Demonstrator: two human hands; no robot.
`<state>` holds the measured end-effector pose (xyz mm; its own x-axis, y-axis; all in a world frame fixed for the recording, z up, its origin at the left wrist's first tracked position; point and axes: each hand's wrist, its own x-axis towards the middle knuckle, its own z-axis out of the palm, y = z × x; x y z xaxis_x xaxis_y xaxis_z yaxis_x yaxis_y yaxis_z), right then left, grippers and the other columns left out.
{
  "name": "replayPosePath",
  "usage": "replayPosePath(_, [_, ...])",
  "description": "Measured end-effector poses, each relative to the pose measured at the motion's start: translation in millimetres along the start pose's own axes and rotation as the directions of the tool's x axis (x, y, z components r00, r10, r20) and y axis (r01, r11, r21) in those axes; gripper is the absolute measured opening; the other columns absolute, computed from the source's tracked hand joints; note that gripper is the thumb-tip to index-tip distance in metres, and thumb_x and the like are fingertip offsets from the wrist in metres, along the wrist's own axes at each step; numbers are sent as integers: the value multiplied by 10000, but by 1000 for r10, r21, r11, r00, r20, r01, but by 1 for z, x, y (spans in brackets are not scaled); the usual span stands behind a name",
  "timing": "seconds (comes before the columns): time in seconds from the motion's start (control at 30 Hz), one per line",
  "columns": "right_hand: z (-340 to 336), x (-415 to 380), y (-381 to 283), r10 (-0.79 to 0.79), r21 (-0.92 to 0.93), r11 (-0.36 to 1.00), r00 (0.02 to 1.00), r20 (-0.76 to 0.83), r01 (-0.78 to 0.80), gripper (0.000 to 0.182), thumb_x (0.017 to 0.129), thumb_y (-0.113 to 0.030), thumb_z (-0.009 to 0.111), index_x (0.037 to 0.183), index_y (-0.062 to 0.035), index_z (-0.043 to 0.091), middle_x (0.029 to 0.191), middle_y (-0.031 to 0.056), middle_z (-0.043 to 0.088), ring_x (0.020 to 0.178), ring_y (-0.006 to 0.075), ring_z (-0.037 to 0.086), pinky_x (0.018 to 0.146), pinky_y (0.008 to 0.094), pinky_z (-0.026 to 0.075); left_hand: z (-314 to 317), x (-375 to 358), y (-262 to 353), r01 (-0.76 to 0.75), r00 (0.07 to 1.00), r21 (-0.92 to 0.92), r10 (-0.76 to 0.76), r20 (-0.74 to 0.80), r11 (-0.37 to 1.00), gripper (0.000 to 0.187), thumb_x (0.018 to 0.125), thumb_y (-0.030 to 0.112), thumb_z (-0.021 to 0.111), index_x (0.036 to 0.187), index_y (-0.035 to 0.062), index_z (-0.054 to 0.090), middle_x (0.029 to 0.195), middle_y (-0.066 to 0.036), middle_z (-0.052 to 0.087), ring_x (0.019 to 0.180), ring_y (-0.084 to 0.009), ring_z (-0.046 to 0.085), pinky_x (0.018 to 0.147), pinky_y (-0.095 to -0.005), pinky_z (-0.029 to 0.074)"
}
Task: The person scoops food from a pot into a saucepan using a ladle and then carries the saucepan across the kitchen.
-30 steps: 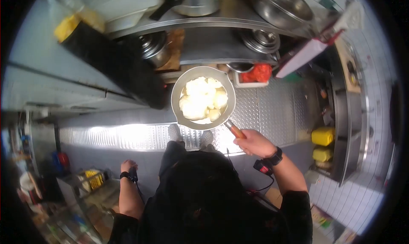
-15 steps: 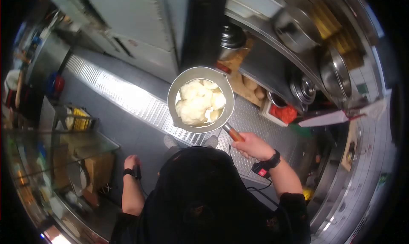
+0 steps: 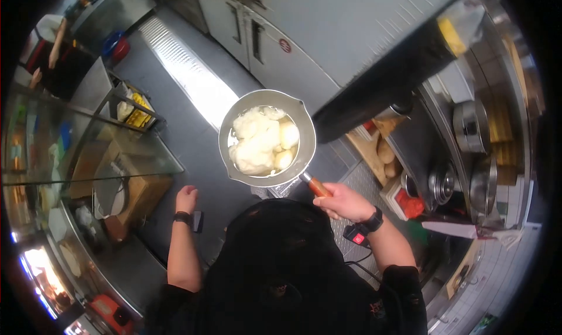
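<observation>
Saucepan [image 3: 267,138] of metal, held out in front of the person at about waist height over the grey floor [image 3: 175,95], carries pale, lumpy pieces of food [image 3: 260,141] sitting in a little liquid. The right hand [image 3: 345,201] is wrapped tight around the orange handle [image 3: 317,186], fingers curled under it, with a black wristband just behind. The left hand [image 3: 186,197] hangs free beside the body, fingers loosely curled and holding nothing, near the edge of a glass-topped counter [image 3: 93,159].

Judging by the load, the pan is fairly heavy and front-weighted, so a one-handed hold on the long handle likely strains the wrist and invites tipping. The metal wall is stiff but possibly hot and slick; the handle is the safe place to grip. The contents look soft and could slosh or roll over the pouring lip if the pan tilts.
</observation>
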<state>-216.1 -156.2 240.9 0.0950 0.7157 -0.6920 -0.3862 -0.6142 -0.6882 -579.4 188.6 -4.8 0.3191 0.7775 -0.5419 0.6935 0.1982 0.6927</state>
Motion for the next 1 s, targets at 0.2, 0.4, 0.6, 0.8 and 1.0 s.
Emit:
replayPosePath(0.2, [6, 55, -57, 75, -137, 988, 994, 83, -64, 183, 958, -223, 653, 912, -72, 559, 632, -40, 523, 483, 51, 494, 452, 219, 394, -6, 14, -8, 2, 997, -40, -5, -75, 999, 288, 889, 131, 631, 1133, -22, 657, 868, -68, 689, 713, -142, 651, 643, -292, 535])
replayPosePath(0.4, [-10, 127, -118, 93, -256, 966, 982, 167, -49, 201, 960, -233, 656, 878, -74, 562, 627, -36, 532, 481, 50, 492, 453, 221, 398, -15, 30, -13, 37, 987, 1, -36, -158, 999, 280, 891, 116, 629, 1133, -23, 656, 890, -76, 694, 717, -144, 658, 644, -289, 536])
replayPosePath(0.6, [-39, 211, -194, 102, -335, 942, 956, 275, -4, 211, 961, -230, 653, 865, -65, 562, 630, -33, 535, 486, 52, 494, 457, 223, 401, -30, 61, -19, 227, 931, -198, -272, -243, 954, 259, 901, 119, 623, 1116, -21, 656, 907, -97, 707, 725, -150, 653, 628, -285, 522])
replayPosePath(0.8, [-49, 276, -289, 128, -433, 902, 955, 269, 1, 210, 950, -231, 657, 874, -56, 569, 649, -28, 544, 500, 61, 508, 467, 233, 414, -46, 93, 58, 320, 876, -336, -411, -251, 886, 253, 903, 119, 631, 1115, -15, 661, 902, -93, 706, 753, -163, 666, 636, -299, 533])
replayPosePath(1.0, [-35, 344, -375, 200, -455, 889, 931, 306, -42, 194, 944, -248, 664, 966, -70, 591, 660, -38, 565, 523, 38, 511, 479, 216, 419, -77, 159, 115, 239, 892, -279, -324, -316, 930, 259, 896, 114, 636, 1121, -13, 652, 927, -87, 704, 766, -156, 677, 644, -285, 529])
